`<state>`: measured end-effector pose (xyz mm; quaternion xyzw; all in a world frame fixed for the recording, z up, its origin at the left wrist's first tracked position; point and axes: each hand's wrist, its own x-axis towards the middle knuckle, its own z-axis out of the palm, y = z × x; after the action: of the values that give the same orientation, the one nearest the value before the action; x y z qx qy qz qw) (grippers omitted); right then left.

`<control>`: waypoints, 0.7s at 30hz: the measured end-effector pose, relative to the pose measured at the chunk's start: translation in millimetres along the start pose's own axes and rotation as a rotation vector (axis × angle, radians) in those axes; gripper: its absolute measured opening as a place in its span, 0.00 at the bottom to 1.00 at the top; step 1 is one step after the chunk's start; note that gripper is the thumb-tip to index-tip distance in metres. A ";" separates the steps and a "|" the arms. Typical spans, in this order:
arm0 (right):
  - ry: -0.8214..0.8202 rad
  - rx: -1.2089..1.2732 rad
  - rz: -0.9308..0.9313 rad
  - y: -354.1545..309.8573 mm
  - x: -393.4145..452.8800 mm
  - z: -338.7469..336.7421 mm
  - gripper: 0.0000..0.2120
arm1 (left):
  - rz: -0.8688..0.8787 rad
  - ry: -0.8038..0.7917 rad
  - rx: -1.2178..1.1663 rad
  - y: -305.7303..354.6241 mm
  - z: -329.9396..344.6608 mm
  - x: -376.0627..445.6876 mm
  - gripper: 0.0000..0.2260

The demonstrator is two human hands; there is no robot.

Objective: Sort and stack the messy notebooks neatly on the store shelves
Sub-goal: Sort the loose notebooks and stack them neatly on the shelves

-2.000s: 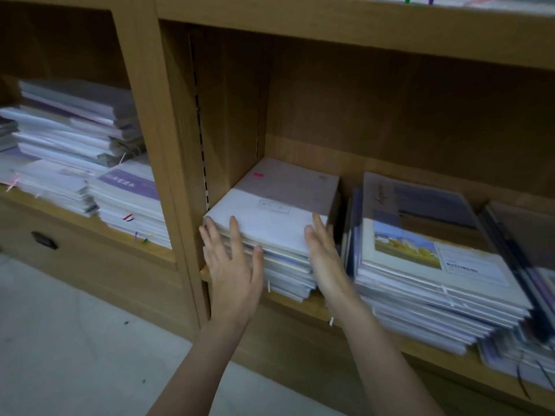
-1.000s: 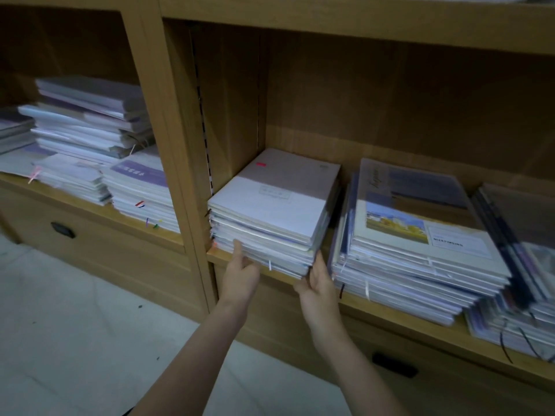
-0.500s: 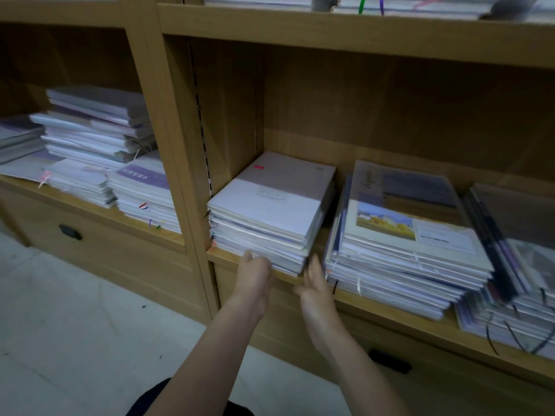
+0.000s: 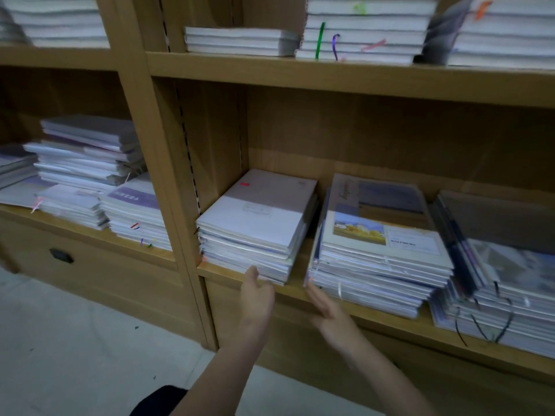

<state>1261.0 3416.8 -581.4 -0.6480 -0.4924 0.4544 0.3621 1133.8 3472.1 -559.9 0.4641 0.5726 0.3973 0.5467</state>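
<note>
Before the notebook stack (image 4: 255, 226), left hand (image 4: 255, 298) and right hand (image 4: 326, 307), fingers straight, empty.

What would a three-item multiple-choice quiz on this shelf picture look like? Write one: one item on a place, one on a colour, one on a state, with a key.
1. Where does the white-topped stack sit?
A. On the floor
B. On the middle shelf, against the upright divider
C. On the top shelf

2. What colour is the small tag on that stack's top cover?
A. Red-pink
B. Green
C. Black

3. How is the right hand?
A. Gripping a notebook
B. Fist closed on nothing
C. Open, holding nothing

Key:
1 B: the stack stands at the left end of the middle shelf, beside the divider.
2 A: a red-pink mark shows near the far left corner of the cover.
3 C: its fingers are straight, in front of the shelf edge below the landscape-cover stack; the left hand is also open, fingertips at the white-topped stack's bottom edge.
</note>
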 end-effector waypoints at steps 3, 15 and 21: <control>0.070 0.018 0.020 19.0 -25.7 -35.3 0.30 | 0.175 -0.023 0.161 -11.7 20.7 -17.8 0.20; 0.654 -0.151 0.258 99.8 -186.3 -252.3 0.20 | 0.601 -0.482 0.427 -24.9 188.6 -106.4 0.18; 0.709 -0.664 0.154 138.1 -213.0 -326.8 0.19 | 0.592 -0.726 0.511 -30.9 294.2 -166.2 0.20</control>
<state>1590.9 3168.7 -552.4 -0.8777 -0.4079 0.0499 0.2465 1418.8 3288.4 -572.3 0.8320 0.2696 0.1963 0.4434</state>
